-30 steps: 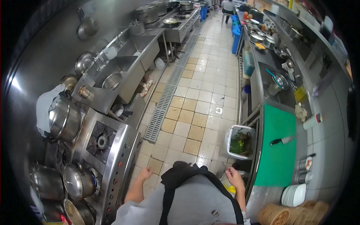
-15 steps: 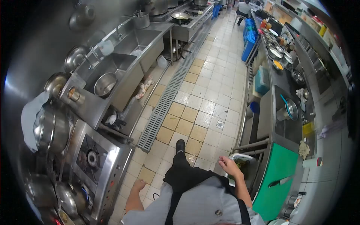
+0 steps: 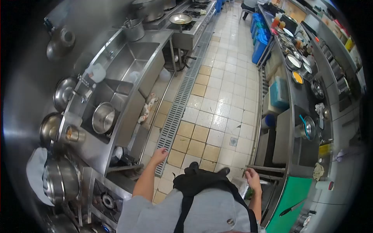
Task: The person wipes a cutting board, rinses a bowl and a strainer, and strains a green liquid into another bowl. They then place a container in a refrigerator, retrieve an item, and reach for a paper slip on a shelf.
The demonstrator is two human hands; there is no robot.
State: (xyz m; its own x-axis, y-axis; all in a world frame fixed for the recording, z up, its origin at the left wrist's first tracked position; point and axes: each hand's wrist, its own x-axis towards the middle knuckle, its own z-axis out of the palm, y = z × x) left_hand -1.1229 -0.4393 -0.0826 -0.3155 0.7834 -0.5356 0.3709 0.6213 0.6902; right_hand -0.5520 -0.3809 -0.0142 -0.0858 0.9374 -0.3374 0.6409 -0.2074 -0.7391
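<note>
My left hand (image 3: 159, 155) hangs in the air over the floor drain grate (image 3: 179, 112), to the right of the steel sink counter. Its fingers are loosely bent, and nothing shows in them. Beside the right-hand counter is my right hand (image 3: 252, 179), fingers half curled and holding nothing visible. Just below it stands a white tub (image 3: 241, 189) with leafy greens, partly hidden by my arm and apron. A green cutting board (image 3: 285, 221) with a black-handled knife (image 3: 292, 208) lies on the counter to the right of that hand.
On the left are a sink with a steel pot (image 3: 103, 118), a gas burner (image 3: 108, 200) and a large lidded pot (image 3: 62, 180). A frying pan (image 3: 180, 18) sits on the far stove. Blue bins (image 3: 260, 48) line the right. A tiled aisle (image 3: 217, 93) runs between counters.
I have moved forward along the aisle. My left hand has swung forward and up; my right hand has shifted right and slightly down in view. Both feet now show.
</note>
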